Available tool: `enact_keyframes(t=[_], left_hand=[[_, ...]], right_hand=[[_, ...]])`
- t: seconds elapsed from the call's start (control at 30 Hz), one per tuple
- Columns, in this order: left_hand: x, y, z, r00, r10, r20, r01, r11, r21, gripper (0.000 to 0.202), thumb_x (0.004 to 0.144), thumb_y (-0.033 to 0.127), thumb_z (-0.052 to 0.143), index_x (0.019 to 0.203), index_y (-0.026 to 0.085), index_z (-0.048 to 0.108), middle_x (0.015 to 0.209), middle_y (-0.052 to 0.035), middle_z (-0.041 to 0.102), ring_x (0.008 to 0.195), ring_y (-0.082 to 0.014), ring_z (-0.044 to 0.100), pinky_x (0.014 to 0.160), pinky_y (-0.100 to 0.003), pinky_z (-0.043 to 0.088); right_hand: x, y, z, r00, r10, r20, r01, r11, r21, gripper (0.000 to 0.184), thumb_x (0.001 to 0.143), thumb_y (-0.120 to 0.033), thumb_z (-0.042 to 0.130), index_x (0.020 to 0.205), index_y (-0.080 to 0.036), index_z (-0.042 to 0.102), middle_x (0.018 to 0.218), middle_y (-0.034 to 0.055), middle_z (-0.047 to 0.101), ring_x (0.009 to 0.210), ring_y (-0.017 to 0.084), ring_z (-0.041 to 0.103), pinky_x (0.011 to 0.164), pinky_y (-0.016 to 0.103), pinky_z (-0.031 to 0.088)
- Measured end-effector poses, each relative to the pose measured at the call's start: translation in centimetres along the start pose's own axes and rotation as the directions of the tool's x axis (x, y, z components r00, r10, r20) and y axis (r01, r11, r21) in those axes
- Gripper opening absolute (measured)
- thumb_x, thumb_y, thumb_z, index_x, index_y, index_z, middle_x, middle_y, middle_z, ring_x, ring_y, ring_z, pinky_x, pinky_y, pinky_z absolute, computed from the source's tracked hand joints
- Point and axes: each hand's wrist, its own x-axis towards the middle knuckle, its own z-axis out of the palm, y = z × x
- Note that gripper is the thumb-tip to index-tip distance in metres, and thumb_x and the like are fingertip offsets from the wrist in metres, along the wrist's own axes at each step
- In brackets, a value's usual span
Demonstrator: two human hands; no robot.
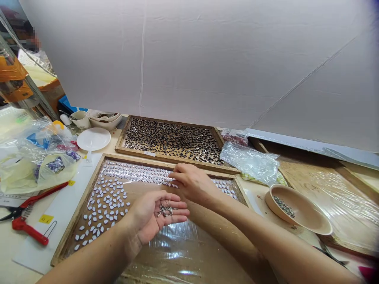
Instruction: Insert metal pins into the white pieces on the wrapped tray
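My left hand (156, 215) is palm up over the wooden-framed tray (77, 211), fingers stretched. A small heap of thin metal pins (166, 209) lies in it. Just beyond, my right hand (191, 182) reaches down to the tray's far rows, thumb and fingertips brought together. What they pinch, if anything, is too small to make out. Small whitish pieces with dark centres (133, 170) stand in close rows along the tray's far side. Plain white leaf-shaped pieces (111, 197) lie scattered at its left. Clear film covers the tray's bottom.
Behind stands a second framed tray (171, 136) full of small dark pieces. To the right, a tan bowl (309, 215) holds more metal pins. Red-handled pliers (31, 230), plastic bags (38, 165) and a white plate (94, 139) lie left. A white panel (207, 59) closes off the back.
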Motion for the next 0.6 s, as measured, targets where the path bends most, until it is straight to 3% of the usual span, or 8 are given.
enact_keyframes(t=[0.1, 0.2, 0.33, 0.6], left_hand=[[0.1, 0.0, -0.2, 0.999, 0.04, 0.024, -0.039, 0.999, -0.027, 0.027, 0.084, 0.018, 0.04, 0.078, 0.003, 0.062, 0.081, -0.0177, 0.067, 0.076, -0.0227, 0.066, 0.085, -0.039, 0.048], [0.0, 0.0, -0.2, 0.994, 0.09, 0.062, -0.087, 0.995, -0.051, 0.024, 0.083, 0.014, 0.04, 0.08, 0.004, 0.062, 0.079, -0.0137, 0.066, 0.074, -0.0189, 0.064, 0.081, -0.036, 0.049], [-0.3, 0.0, 0.2, 0.994, 0.1, 0.04, -0.098, 0.993, -0.063, 0.024, 0.084, 0.013, 0.038, 0.076, 0.007, 0.06, 0.069, -0.0081, 0.063, 0.063, -0.0132, 0.06, 0.067, -0.029, 0.051], [-0.5, 0.2, 0.2, 0.996, 0.087, 0.036, -0.087, 0.996, -0.008, 0.025, 0.084, 0.01, 0.039, 0.069, 0.009, 0.058, 0.061, -0.0041, 0.059, 0.056, -0.0104, 0.056, 0.059, -0.025, 0.049]], right_hand=[[-0.9, -0.9, -1.6, 0.993, 0.015, -0.116, 0.009, 0.979, 0.203, 0.016, 0.082, -0.015, 0.05, 0.081, -0.015, 0.066, 0.075, 0.0054, 0.056, 0.067, 0.013, 0.05, 0.059, 0.024, 0.037], [-1.9, -2.7, -2.6, 0.993, -0.023, -0.116, 0.059, 0.945, 0.322, 0.019, 0.083, -0.014, 0.046, 0.084, -0.016, 0.065, 0.076, 0.0051, 0.055, 0.066, 0.012, 0.05, 0.058, 0.023, 0.038], [-2.5, -4.6, -2.7, 0.998, -0.041, -0.049, 0.051, 0.968, 0.247, 0.021, 0.083, -0.013, 0.044, 0.087, -0.016, 0.064, 0.075, 0.0054, 0.054, 0.067, 0.014, 0.048, 0.059, 0.025, 0.036], [-2.7, -5.9, -2.7, 1.0, -0.02, -0.012, 0.021, 0.997, 0.073, 0.012, 0.081, -0.013, 0.049, 0.081, -0.014, 0.062, 0.074, 0.0054, 0.055, 0.066, 0.014, 0.043, 0.06, 0.027, 0.031]])
